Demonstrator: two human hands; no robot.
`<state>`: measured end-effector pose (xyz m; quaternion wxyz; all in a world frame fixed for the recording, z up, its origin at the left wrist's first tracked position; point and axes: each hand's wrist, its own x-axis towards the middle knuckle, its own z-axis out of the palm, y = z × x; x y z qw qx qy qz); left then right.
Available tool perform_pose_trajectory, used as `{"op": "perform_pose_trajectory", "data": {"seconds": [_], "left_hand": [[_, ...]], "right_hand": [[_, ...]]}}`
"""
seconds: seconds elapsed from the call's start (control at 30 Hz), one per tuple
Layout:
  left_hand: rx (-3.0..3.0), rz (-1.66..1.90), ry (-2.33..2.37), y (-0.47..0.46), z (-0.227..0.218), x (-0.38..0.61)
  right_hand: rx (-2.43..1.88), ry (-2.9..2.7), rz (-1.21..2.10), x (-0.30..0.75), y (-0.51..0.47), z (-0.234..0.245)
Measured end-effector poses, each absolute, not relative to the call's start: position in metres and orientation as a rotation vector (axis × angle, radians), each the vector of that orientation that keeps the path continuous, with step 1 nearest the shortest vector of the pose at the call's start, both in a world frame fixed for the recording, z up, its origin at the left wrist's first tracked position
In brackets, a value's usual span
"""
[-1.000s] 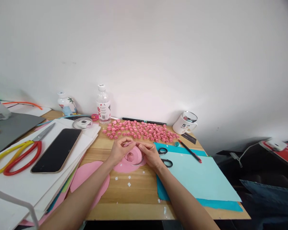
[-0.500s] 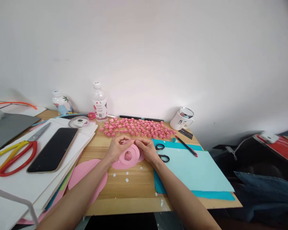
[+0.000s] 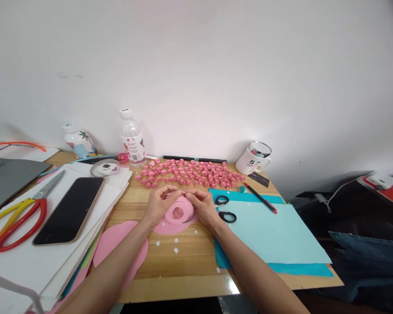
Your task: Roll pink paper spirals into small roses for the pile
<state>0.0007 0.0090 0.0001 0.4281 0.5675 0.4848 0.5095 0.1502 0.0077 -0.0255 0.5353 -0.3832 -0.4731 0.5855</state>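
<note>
Between my two hands hangs a pink paper spiral (image 3: 170,216), its loops curling round an open middle. My left hand (image 3: 160,204) pinches its upper edge on one side, thumb against fingers. My right hand (image 3: 202,204) pinches the strip on the other side, the fingertips of both hands close together. Below lies a pink paper piece (image 3: 170,230) on the table, partly covered by the spiral and my hands. Many small rolled pink paper roses (image 3: 196,174) are spread behind my hands. More pink paper (image 3: 113,242) lies under my left forearm.
Black-handled scissors (image 3: 228,216) and light blue paper (image 3: 268,231) lie at the right, near a red-black pen (image 3: 260,197) and a mug (image 3: 253,159). At left are a phone (image 3: 70,209), large scissors (image 3: 41,218) and a bottle (image 3: 132,141). Small white squares (image 3: 176,250) dot the wooden table (image 3: 180,274).
The camera view has shifted slightly. Both hands keep their pinch close together, while the pink spiral's loops have turned and now sit a little differently.
</note>
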Motion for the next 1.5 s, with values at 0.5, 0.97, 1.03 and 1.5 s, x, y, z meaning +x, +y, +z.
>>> {"op": "perform_pose_trajectory", "data": {"seconds": [0.5, 0.97, 1.03, 1.5], "left_hand": [[1.511, 1.135, 1.321, 0.006, 0.020, 0.003], [1.509, 1.135, 1.302, 0.007, 0.033, 0.002], [1.495, 1.140, 1.280, 0.006, 0.030, 0.002], [1.355, 1.099, 1.283, -0.002, 0.011, 0.008]], "right_hand": [[-0.817, -0.892, 1.493, 0.146, 0.008, -0.026], [-0.795, -0.869, 1.541, 0.146, 0.007, 0.002], [-0.831, -0.870, 1.536, 0.145, 0.006, 0.003], [-0.945, -0.875, 1.468, 0.148, -0.001, -0.019]]}}
